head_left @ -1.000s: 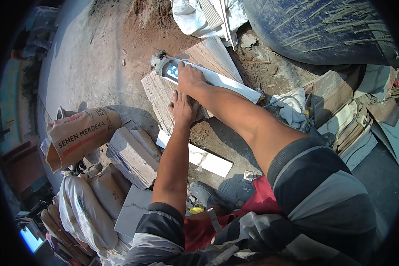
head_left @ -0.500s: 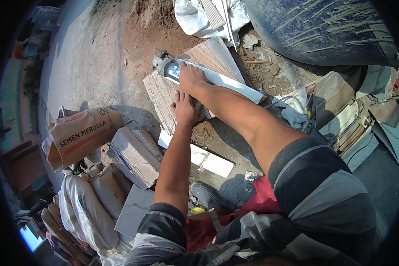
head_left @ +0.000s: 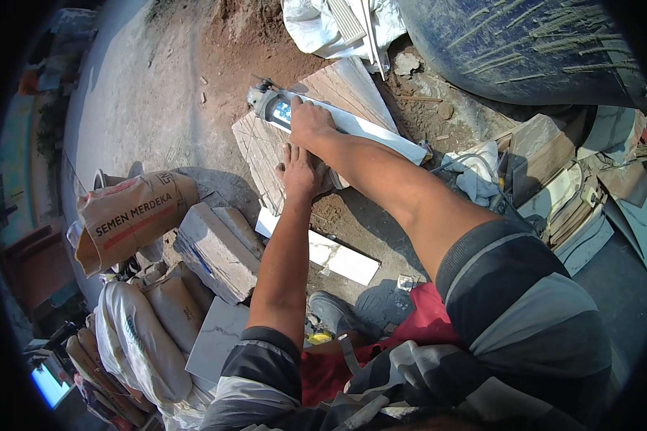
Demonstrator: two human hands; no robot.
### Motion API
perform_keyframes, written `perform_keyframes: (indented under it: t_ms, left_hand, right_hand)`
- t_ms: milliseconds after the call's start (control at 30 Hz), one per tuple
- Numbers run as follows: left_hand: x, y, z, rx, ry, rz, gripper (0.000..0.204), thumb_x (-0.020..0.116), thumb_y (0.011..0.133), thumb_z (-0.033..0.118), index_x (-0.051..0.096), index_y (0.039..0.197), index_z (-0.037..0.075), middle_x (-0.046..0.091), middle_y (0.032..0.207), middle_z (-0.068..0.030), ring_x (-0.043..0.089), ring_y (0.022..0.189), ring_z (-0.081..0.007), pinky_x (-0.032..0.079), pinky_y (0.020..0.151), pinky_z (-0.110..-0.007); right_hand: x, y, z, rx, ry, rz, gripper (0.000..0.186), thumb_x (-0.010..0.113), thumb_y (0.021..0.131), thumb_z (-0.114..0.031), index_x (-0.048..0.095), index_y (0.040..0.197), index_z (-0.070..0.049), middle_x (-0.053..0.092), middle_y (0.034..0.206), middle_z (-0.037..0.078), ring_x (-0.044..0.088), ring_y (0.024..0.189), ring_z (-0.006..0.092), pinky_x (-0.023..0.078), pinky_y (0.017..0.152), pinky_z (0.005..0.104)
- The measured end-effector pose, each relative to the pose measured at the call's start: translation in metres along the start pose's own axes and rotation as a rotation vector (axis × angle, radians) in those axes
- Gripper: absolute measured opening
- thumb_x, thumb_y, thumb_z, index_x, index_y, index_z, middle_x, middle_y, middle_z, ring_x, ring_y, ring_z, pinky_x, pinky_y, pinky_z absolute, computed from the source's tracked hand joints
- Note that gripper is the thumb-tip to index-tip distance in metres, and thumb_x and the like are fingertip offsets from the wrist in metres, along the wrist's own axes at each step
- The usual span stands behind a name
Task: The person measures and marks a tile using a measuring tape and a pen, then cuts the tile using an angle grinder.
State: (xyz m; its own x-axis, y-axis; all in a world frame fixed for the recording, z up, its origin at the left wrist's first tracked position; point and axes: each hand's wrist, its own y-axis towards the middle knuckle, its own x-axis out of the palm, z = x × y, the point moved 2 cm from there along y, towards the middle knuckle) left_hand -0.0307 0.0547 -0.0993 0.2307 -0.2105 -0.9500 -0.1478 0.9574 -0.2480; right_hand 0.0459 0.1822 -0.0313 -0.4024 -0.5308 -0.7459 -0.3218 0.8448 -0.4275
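My right hand [head_left: 311, 123] is wrapped round the body of an angle grinder [head_left: 275, 109], which has a grey metal head and a blue label. The grinder lies over the far-left end of a long white tile strip [head_left: 384, 138]. Beneath the strip is a stack of brown-grained tiles [head_left: 259, 158], its surface scored with lines. Just nearer to me, my left hand [head_left: 298, 172] rests on that stack, fingers stretched out and apart, holding nothing. The grinder's disc is hard to make out.
Another white marbled tile strip [head_left: 345, 263] lies on the ground below my arms. Left of it are a thick tile stack [head_left: 219, 255], a brown paper cement bag [head_left: 138, 219] and several filled sacks [head_left: 140, 337]. A large blue drum [head_left: 510, 50] stands far right, with tile offcuts [head_left: 543, 154] nearer.
Hardly anything differs. Both hands and the grinder keep their places, with only a slight shift of the view and of my right forearm.
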Motion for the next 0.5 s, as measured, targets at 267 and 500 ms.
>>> perform_keyframes:
  t_ms: [267,500]
  left_hand:
    - [-0.003,-0.0002,0.0014,0.013,-0.019,-0.011,0.091,0.066,0.082,0.061,0.032,0.152,0.014,0.033,0.158,-0.0081,0.026,0.148,-0.0341,0.026,0.107,-0.06]
    - [-0.0055,-0.0008,0.0021,0.007,-0.01,-0.019,0.092,0.066,0.081,0.062,0.032,0.152,0.015,0.033,0.158,-0.0084,0.026,0.148,-0.035,0.026,0.107,-0.06]
  right_hand:
    - [-0.0003,-0.0012,0.0004,0.0,-0.008,0.003,0.059,0.075,0.079,-0.017,0.046,0.127,-0.004,0.063,0.121,0.022,0.064,0.114,0.0332,0.053,0.095,0.04]
    - [-0.0002,-0.0025,0.0024,-0.003,-0.021,0.0,0.06,0.076,0.079,-0.02,0.045,0.128,-0.003,0.063,0.121,0.021,0.065,0.113,0.0328,0.054,0.094,0.0394]
